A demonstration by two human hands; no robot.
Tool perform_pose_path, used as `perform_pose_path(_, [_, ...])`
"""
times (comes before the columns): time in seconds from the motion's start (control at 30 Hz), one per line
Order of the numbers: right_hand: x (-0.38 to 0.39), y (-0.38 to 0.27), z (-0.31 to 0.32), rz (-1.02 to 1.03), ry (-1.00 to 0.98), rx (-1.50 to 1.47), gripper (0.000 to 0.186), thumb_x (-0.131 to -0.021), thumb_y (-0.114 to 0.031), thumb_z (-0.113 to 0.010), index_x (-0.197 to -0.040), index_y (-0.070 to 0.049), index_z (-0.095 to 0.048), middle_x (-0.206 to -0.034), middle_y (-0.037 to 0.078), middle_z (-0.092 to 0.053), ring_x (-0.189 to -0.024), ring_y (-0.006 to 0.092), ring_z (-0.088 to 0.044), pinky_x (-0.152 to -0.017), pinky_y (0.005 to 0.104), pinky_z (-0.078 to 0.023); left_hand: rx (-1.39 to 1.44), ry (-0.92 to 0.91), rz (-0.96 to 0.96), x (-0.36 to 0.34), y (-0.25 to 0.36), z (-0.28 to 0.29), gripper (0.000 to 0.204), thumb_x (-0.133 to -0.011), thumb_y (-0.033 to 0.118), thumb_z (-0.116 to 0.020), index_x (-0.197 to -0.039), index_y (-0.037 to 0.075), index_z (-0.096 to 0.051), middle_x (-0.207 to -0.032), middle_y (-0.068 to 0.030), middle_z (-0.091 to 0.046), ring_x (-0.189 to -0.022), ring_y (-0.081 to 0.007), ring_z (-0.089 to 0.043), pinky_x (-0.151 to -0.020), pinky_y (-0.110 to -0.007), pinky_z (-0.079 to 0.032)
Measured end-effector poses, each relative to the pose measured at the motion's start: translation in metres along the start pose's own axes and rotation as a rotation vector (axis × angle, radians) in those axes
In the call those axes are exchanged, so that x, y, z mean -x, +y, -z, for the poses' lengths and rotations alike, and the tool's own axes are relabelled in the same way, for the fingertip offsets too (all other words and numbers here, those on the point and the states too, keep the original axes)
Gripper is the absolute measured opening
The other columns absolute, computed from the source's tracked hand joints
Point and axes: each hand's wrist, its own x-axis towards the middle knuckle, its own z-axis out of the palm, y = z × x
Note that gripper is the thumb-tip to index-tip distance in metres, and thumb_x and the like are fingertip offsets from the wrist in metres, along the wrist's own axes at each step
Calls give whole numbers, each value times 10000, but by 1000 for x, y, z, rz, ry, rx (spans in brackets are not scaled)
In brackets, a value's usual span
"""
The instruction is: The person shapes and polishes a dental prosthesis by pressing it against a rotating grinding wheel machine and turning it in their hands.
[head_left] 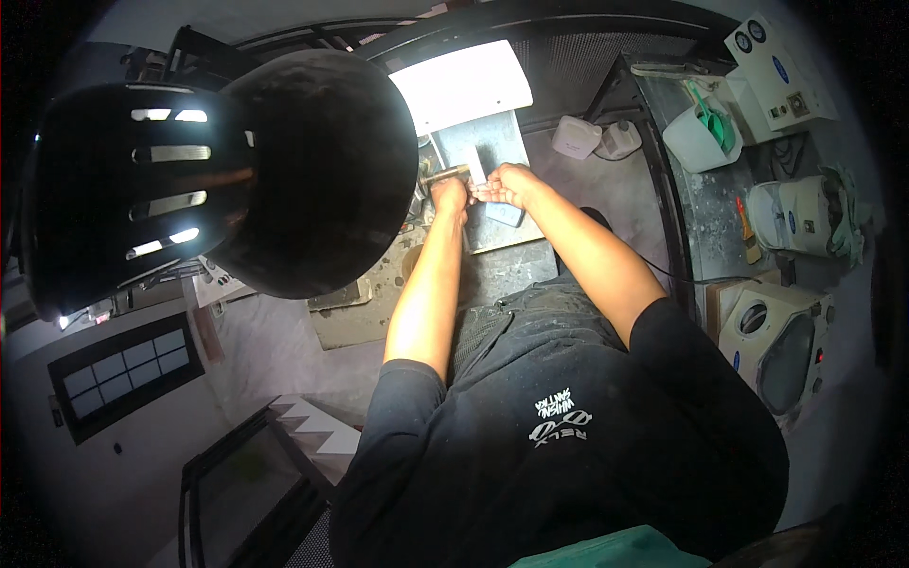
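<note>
My left hand (449, 196) and my right hand (511, 185) meet close together over a grey metal tray (516, 144). Both have their fingers closed near each other. Something small and pale may be pinched between them, too small to name. Just beyond the fingertips stands a narrow white upright piece (475, 163), like the edge of a wheel. A brass-coloured spindle (445, 175) reaches toward it from the left, just above my left hand. Under my right hand lies a blue block-like thing (505, 214), partly covered.
A big black lamp shade (322, 170) fills the upper left, close to my left forearm. A white panel (464, 83) hangs over the tray. At right, a bench (705, 241) carries machines and a white tub (701, 142) with a green scoop. Two plastic jugs (576, 137) stand behind.
</note>
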Motion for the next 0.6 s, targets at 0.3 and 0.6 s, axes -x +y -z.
perform_pose_path(0.3, [59,-12,-21,4,-27,-22,241,-954,-91,-395,-938,78,-567,-851,215,-672,-802,345,-708,-804,446,-602,107,-118,-21,32,8,8,122,-854,-28,-503,-783,-65,-595,-644,-116,-598,-460,-165,-538,-386,-295,-401])
perform_pose_path(0.6, [156,-19,-19,550,-411,487,139,-981,-120,-583,-1013,12,-613,-891,124,-692,-780,185,-700,-657,278,-589,-24,-348,-477,151,54,40,147,-997,114,-539,-1052,-6,-604,-884,-94,-685,-717,-137,-646,-557,-246,-500])
